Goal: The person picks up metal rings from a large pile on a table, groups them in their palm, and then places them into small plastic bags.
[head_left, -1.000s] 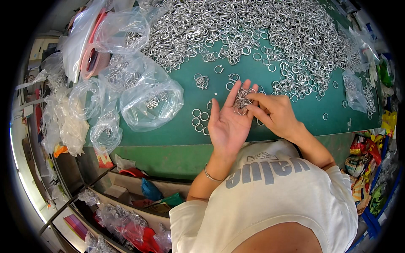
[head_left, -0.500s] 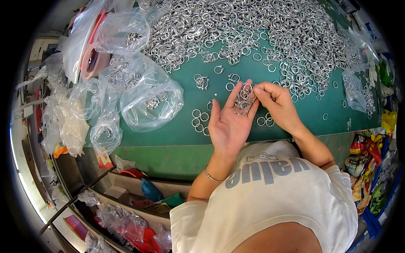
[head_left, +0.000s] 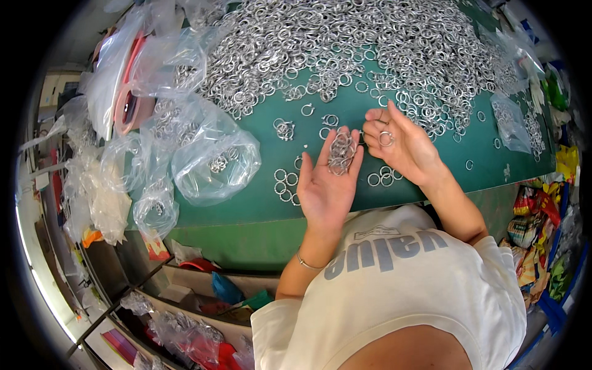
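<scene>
My left hand (head_left: 327,197) is palm up above the green table, thumb out to the side. A clump of silver metal rings (head_left: 343,153) rests along its fingers. Close by on the right, my right hand (head_left: 407,148) is turned palm up with its fingers partly curled. One silver ring (head_left: 386,139) lies against those fingers. Beyond both hands spreads a large pile of similar rings (head_left: 320,37). Small groups of loose rings (head_left: 285,185) lie left of my left hand, and several more rings (head_left: 386,176) sit below my right hand.
Clear plastic bags (head_left: 216,163) with rings inside stand at the table's left. A pink plastic container (head_left: 132,108) is behind them. Another small bag of rings (head_left: 510,123) lies at the right. Below the table's front edge is an open drawer (head_left: 203,290) with bagged things.
My right hand has come away from the clump, moved slightly right and turned palm up, showing a ring on its fingers. My left hand has lowered slightly and still carries its rings.
</scene>
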Available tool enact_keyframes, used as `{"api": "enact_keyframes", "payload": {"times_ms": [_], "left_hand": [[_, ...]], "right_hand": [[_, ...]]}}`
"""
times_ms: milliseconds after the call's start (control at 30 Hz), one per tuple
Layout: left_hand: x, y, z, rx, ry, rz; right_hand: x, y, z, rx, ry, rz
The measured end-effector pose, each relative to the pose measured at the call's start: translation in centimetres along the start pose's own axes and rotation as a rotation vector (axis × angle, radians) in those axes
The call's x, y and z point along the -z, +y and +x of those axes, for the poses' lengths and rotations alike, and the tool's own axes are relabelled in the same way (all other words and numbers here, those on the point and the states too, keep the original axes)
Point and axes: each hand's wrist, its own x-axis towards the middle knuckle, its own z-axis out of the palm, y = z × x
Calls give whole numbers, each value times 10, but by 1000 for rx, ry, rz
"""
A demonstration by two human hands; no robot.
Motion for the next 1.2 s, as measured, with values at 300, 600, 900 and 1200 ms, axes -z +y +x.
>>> {"api": "enact_keyframes", "payload": {"times_ms": [300, 600, 900, 1200], "left_hand": [[21, 1, 3, 12, 64, 107], [21, -7, 4, 131, 144, 236], [28, -5, -9, 213, 249, 322], [37, 4, -39, 270, 386, 458]], "right_hand": [[5, 0, -2, -17, -21, 210], [0, 0, -5, 51, -4, 93], [3, 16, 3, 208, 102, -793], [1, 45, 22, 305, -13, -1548]]}}
